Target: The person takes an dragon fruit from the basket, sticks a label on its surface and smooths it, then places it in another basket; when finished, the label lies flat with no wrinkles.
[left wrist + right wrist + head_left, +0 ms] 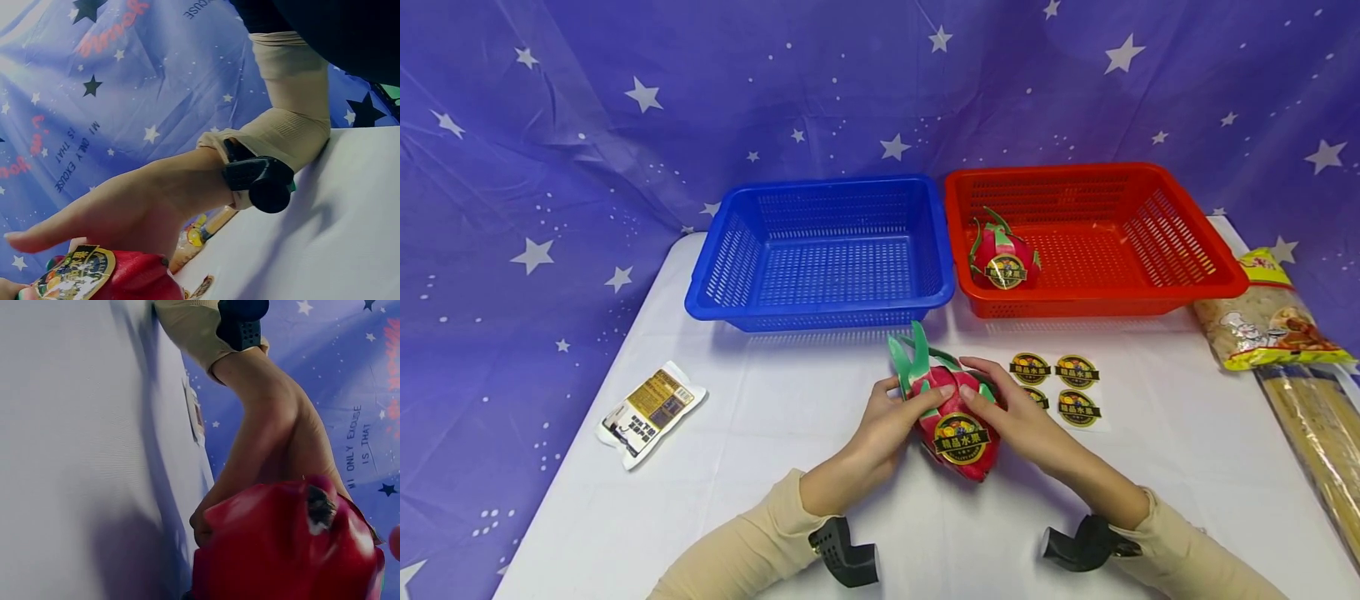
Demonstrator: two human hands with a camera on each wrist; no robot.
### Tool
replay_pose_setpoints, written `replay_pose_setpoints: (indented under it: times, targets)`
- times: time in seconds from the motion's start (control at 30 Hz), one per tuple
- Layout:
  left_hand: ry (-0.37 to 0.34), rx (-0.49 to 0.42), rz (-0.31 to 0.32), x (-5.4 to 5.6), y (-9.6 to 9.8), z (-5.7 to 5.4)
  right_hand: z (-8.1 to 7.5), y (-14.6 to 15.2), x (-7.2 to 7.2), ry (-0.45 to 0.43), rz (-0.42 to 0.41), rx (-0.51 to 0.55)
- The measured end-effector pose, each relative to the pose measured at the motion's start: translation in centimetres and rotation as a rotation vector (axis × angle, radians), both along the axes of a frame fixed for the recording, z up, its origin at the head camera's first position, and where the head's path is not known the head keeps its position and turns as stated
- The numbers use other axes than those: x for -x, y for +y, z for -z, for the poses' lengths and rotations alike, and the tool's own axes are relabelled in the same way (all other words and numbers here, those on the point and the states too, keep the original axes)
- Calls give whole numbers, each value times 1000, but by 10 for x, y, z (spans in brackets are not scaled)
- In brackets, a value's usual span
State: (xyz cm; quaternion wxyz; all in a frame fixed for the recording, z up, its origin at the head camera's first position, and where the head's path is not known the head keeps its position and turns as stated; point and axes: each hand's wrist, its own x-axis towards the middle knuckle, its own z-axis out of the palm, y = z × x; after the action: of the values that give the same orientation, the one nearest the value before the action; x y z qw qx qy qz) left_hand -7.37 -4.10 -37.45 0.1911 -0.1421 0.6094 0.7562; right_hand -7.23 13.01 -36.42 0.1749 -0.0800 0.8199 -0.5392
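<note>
A red dragon fruit (943, 392) with green leafy tips is held between both hands near the middle of the white table. On its front is a round black-and-gold sticker (962, 438), facing up. My left hand (880, 433) grips the fruit's left side and my right hand (1022, 417) its right side, with both thumbs on top close above the sticker. In the right wrist view the fruit's dark stem end (320, 509) shows. To the right lies a sheet with several similar stickers (1077, 372), partly covered by my right hand.
Behind the hands stand a blue basket (820, 313) and a red basket (1097, 293). A stickered dragon fruit (1000, 247) lies in the red one. A small white-and-brown pouch (651, 414) lies at left; a yellow-edged food bag (1270, 317) and a long clear pack (1311, 433) lie at right.
</note>
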Motion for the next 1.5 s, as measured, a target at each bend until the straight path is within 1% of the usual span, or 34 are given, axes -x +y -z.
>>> replay_pose_setpoints:
  times: [0.1, 0.17, 0.37, 0.47, 0.6, 0.77, 1.03, 1.17, 1.23, 1.3, 1.37, 1.43, 1.5]
  targets:
    - [-7, -32, -11, 2, -2, -1, 0, 1, 1, 20, 4, 46]
    - [-7, -51, -16, 3, -2, -2, 0, 1, 0, 60, 11, 66]
    - [-32, -108, -56, 5, -2, -3, 4, -4, -6, 252, 29, 177]
    - [-33, -140, -67, 5, -3, -3, 7, -7, -9, 315, 41, 169]
    - [-31, -161, -66, 6, -3, -4, 11, -10, -11, 341, 47, 148]
    - [-34, -154, -59, 5, -3, -4, 15, -11, -13, 363, 38, 173]
    - [-30, -135, -52, 5, -3, -4, 15, -12, -15, 352, 30, 225]
    - [-28, -138, -60, 5, -4, -5, 14, -12, -15, 368, 37, 207]
    - [-25, -136, -61, 5, -4, -5, 14, -12, -14, 362, 39, 195]
    - [-22, -128, -62, 5, -4, -4, 12, -10, -13, 332, 45, 186]
    - [-20, -113, -57, 4, -4, -4, 10, -9, -11, 278, 54, 186]
    - [-12, -96, -48, 3, -3, -4, 7, -6, -9, 206, 66, 179]
    - [-1, -78, -38, 2, -3, -4, 3, -4, -6, 117, 73, 187]
